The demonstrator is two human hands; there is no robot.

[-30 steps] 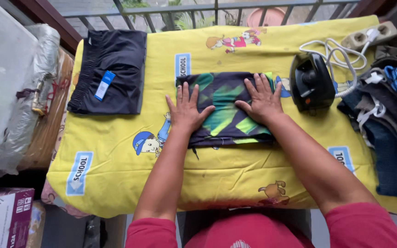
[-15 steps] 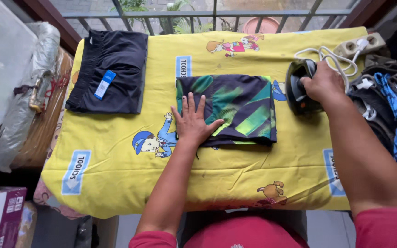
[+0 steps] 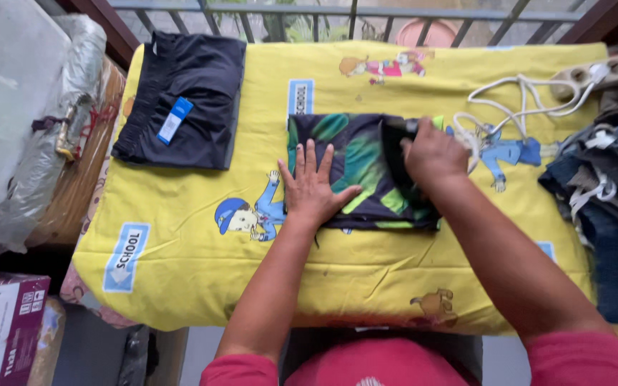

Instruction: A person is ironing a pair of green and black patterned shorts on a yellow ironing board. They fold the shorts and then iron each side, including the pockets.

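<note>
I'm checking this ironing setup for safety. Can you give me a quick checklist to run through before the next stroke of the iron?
1. Left hand lies flat on the folded green-and-black garment, pinning it: ok.
2. Left fingers apart from the iron: ok, a gap shows.
3. Right hand has a firm grip on the iron: cannot tell, the hand hides the handle.
4. White cord lies clear of the garment: ok, it loops to the right.
5. Yellow printed cover lies smooth around the garment: ok.
</note>
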